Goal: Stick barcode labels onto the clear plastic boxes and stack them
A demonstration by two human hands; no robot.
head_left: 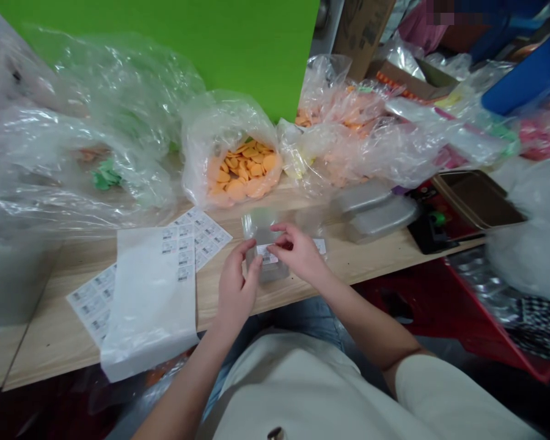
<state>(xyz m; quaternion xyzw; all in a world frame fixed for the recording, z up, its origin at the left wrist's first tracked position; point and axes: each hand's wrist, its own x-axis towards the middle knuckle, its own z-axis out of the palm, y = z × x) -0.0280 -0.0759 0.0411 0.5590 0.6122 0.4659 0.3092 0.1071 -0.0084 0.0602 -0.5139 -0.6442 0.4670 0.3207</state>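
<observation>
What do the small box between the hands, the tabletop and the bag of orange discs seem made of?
Small box: probably clear, glossy plastic; it is see-through with highlights.
Tabletop: wood or wood-look laminate, smooth; pale grain shows, but the core cannot be told.
Bag: likely thin, shiny plastic film, being translucent and crinkled.

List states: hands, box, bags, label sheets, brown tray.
Clear plastic box: label on it, lid unclear
Left hand: at box's left side
Right hand: fingertips at label, grip unclear
Bag of orange discs: open, discs showing
Bag with green pieces: crumpled, pieces visible
Upper label sheet: mostly bare, labels along right side
Lower label sheet: partly covered, labels on exposed parts
Brown tray: open side up
</observation>
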